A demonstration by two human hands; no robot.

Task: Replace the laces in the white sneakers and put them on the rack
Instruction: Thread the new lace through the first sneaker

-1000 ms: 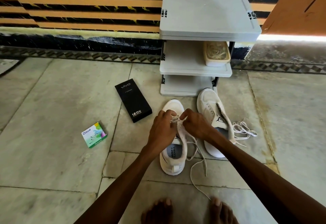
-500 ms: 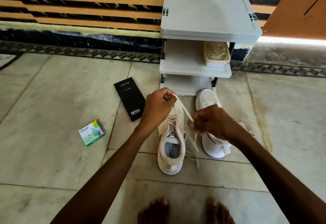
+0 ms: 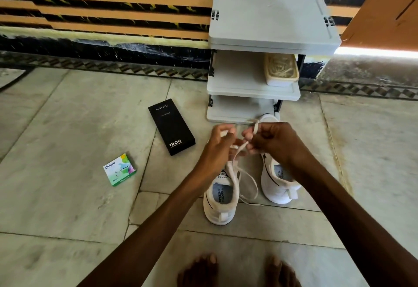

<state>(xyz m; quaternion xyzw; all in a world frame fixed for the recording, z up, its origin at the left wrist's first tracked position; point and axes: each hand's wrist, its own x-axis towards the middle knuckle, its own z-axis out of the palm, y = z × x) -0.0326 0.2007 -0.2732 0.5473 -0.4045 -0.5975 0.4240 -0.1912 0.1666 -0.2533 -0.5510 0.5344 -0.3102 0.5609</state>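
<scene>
The lace (image 3: 241, 147) rises from the left sneaker (image 3: 222, 198), which stands on the floor just below the left grip (image 3: 217, 148), beside the right sneaker (image 3: 279, 180) under the right grip (image 3: 273, 142), and both grips pinch it with curled fingers, near the rack (image 3: 253, 87).

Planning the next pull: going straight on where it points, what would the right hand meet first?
Probably the left hand, just across the flat white shoelace it and the right hand pinch; depth unclear.
</scene>
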